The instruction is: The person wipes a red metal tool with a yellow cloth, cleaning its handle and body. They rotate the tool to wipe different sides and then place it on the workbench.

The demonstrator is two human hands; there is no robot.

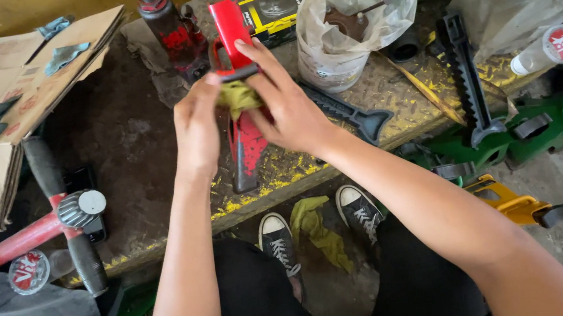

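Gripping one red tool (237, 79), seemingly, two hands (198, 128)

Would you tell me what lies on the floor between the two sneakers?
A crumpled yellow cloth lies between the left sneaker and right sneaker, in the head view.

Bare bench (133, 135) left of red jack (174, 33)

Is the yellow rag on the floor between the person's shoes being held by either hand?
No: that yellow rag lies loose on the floor, while both hands press a different yellowish cloth against the red metal tool.
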